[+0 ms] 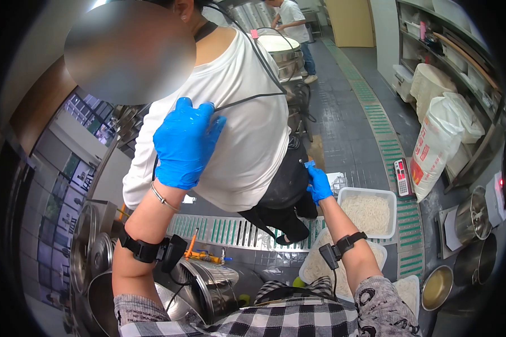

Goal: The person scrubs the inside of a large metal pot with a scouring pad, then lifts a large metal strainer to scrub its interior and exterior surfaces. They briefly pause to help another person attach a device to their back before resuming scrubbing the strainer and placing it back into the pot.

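Note:
My left hand (185, 145), in a blue glove, is raised against the upper back of a co-worker's white shirt (242, 123). Its fingers are bent, and a thin black cord (247, 100) runs taut from them across the shirt. My right hand (320, 184), also gloved in blue, is lower, beside the co-worker's hip and black garment (287, 177). Those fingers are drawn together; whatever lies between them is too small or hidden to make out. The co-worker stands close, side and back toward me.
Tubs of pale strands, one white tub (395, 216) among them, sit on the floor to the right. A white sack (436, 140) leans by the shelving (472, 67). Metal pots (208, 286) stand lower left. Drain grating (230, 231) crosses the floor. Another person (292, 25) works behind.

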The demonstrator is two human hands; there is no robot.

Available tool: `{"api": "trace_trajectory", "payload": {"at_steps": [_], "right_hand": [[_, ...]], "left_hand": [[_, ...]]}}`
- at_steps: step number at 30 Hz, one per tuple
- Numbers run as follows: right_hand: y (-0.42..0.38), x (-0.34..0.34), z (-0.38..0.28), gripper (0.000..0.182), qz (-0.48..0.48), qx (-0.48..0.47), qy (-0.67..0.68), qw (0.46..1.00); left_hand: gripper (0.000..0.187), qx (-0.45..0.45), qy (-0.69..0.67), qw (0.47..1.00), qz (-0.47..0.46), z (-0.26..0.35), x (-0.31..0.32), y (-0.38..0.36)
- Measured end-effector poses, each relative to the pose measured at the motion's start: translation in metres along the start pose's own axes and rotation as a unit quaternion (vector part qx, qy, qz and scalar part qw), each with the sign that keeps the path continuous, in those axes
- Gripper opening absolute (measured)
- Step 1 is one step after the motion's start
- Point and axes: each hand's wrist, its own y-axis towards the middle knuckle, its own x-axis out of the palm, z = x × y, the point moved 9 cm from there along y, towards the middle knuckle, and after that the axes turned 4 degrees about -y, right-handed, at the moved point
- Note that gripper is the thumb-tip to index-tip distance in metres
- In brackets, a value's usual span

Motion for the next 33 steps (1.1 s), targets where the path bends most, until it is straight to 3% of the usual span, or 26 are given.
{"api": "trace_trajectory", "payload": {"at_steps": [7, 11, 13, 17, 19, 20, 21, 22, 24, 26, 28, 29, 31, 32, 33], "right_hand": [[0.011, -0.01, 0.011, 0.024, -0.021, 0.012, -0.04, 0.999], [-0.012, 0.003, -0.01, 0.024, -0.068, 0.009, -0.041, 0.997], [-0.019, -0.019, -0.011, 0.026, 0.04, 0.035, -0.17, 0.984], [-0.01, -0.031, -0.001, 0.03, 0.04, 0.058, -0.144, 0.987], [0.02, -0.046, -0.002, 0.03, 0.039, -0.028, -0.237, 0.97], [0.009, -0.03, -0.016, 0.03, 0.038, -0.028, -0.238, 0.97], [-0.009, -0.019, -0.056, 0.027, 0.105, -0.171, -0.204, 0.958], [-0.044, 0.003, -0.105, 0.024, 0.168, -0.31, -0.165, 0.921], [-0.107, 0.087, -0.182, 0.022, 0.012, -0.408, -0.172, 0.897], [-0.174, 0.159, -0.246, 0.027, -0.08, -0.547, -0.319, 0.77], [-0.217, 0.201, -0.287, 0.024, -0.089, -0.642, -0.435, 0.625], [-0.218, 0.211, -0.3, 0.024, -0.09, -0.642, -0.437, 0.623], [-0.235, 0.238, -0.308, 0.017, -0.112, -0.717, -0.489, 0.484], [-0.237, 0.244, -0.315, 0.017, -0.113, -0.718, -0.489, 0.482], [-0.238, 0.254, -0.312, 0.013, -0.134, -0.709, -0.531, 0.443]], "left_hand": [[0.017, -0.004, 0.021, 1.0, -0.009, -0.011, 0.014, -0.006], [0.012, -0.036, -0.081, 0.996, -0.007, -0.023, 0.01, -0.003], [0.011, -0.053, -0.134, 0.99, -0.006, -0.028, 0.006, -0.002], [0.01, -0.07, -0.173, 0.982, -0.025, -0.028, 0.003, -0.001], [0.01, -0.082, -0.178, 0.98, -0.029, -0.028, 0.003, -0.002], [0.009, -0.073, -0.176, 0.981, -0.024, -0.026, 0.001, -0.002], [0.009, -0.064, -0.173, 0.983, -0.018, -0.025, 0.0, -0.001], [0.009, -0.065, -0.172, 0.983, -0.015, -0.026, -0.001, 0.001], [0.009, -0.065, -0.182, 0.981, -0.016, -0.026, -0.002, 0.0], [0.009, -0.06, -0.187, 0.98, -0.016, -0.025, -0.003, 0.0], [0.009, -0.055, -0.194, 0.979, -0.011, -0.023, -0.004, 0.0], [0.009, -0.048, -0.195, 0.98, -0.003, -0.021, -0.006, -0.001], [0.009, -0.042, -0.196, 0.98, 0.007, -0.02, -0.01, -0.001], [0.009, -0.038, -0.198, 0.979, 0.003, -0.018, -0.01, -0.001], [0.01, -0.035, -0.2, 0.979, 0.0, -0.016, -0.01, -0.001]]}}
